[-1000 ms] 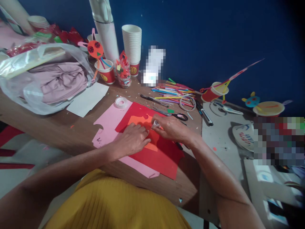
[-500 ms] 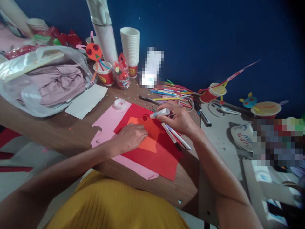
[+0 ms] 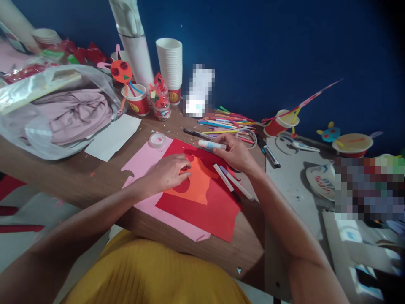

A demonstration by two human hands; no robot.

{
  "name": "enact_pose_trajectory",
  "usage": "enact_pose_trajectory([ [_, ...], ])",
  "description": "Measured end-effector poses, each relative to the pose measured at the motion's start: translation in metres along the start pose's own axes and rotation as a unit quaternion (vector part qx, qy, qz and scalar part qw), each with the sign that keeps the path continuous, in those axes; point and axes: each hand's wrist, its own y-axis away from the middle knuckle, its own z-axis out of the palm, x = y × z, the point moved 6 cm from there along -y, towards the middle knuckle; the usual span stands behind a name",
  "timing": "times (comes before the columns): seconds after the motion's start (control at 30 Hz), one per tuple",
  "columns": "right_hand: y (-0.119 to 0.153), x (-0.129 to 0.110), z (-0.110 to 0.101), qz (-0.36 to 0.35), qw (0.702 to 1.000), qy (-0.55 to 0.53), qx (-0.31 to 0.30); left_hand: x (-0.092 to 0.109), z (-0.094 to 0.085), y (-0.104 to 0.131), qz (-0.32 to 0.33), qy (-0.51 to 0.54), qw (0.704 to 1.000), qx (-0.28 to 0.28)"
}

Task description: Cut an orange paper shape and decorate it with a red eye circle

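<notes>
My right hand (image 3: 236, 154) grips a white glue stick (image 3: 210, 145), which lies nearly level above the red paper (image 3: 218, 211). My left hand (image 3: 167, 172) is over the orange paper (image 3: 198, 190), its thumb and fingers apart. A dark red cut piece (image 3: 182, 187) shows on the orange paper below that thumb, partly covered. Under these lies the red sheet, with a pink sheet (image 3: 142, 158) beneath it. Two pens, one a white marker (image 3: 223, 177), rest on the red sheet near my right wrist.
A roll of clear tape (image 3: 157, 140) sits on the pink sheet's far corner. Beyond are many colored sticks (image 3: 224, 122), a stack of paper cups (image 3: 170, 63) and a cup with an orange paper figure (image 3: 122, 71). A plastic bag (image 3: 53, 143) fills the left; a black marker (image 3: 268, 152) lies right.
My left hand has lifted from flat on the orange paper, and its fingers have parted. My right hand has turned the glue stick level and moved it away from the orange paper.
</notes>
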Motion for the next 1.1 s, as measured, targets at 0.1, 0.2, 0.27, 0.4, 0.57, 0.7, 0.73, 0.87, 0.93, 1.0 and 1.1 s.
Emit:
enact_pose_trajectory([
  [0.1, -0.001, 0.001, 0.002, 0.012, 1.000, 0.018, 0.004, 0.005, 0.009, -0.006, -0.005, -0.049, 0.998, -0.025],
  [0.2, 0.001, 0.002, 0.003, 0.020, 0.999, 0.023, 0.017, 0.010, 0.013, -0.010, -0.004, -0.061, 0.998, -0.029],
  [0.27, 0.002, 0.004, 0.003, 0.025, 0.999, 0.026, 0.030, 0.013, 0.014, -0.012, -0.003, -0.070, 0.997, -0.034],
  [0.4, 0.002, 0.014, 0.007, 0.033, 0.998, 0.005, 0.050, 0.015, 0.013, -0.012, -0.004, -0.082, 0.996, -0.046],
  [0.57, -0.003, 0.023, 0.015, 0.020, 0.994, -0.087, 0.056, 0.015, 0.016, -0.012, 0.000, -0.085, 0.995, -0.056],
  [0.7, -0.005, 0.023, 0.018, 0.005, 0.987, -0.149, 0.056, 0.015, 0.019, -0.014, 0.002, -0.083, 0.995, -0.060],
  [0.73, -0.005, 0.024, 0.018, 0.003, 0.986, -0.156, 0.058, 0.016, 0.019, -0.014, 0.003, -0.083, 0.995, -0.062],
  [0.87, -0.006, 0.028, 0.018, 0.005, 0.985, -0.155, 0.079, 0.017, 0.018, -0.013, 0.005, -0.083, 0.994, -0.065],
  [0.93, -0.006, 0.027, 0.017, 0.006, 0.987, -0.138, 0.087, 0.016, 0.018, -0.013, 0.004, -0.085, 0.994, -0.064],
  [1.0, -0.005, 0.024, 0.016, 0.003, 0.989, -0.112, 0.096, 0.016, 0.018, -0.013, 0.003, -0.090, 0.994, -0.062],
  [1.1, -0.003, 0.018, 0.012, -0.004, 0.991, -0.063, 0.117, 0.017, 0.018, -0.013, 0.001, -0.099, 0.993, -0.059],
])
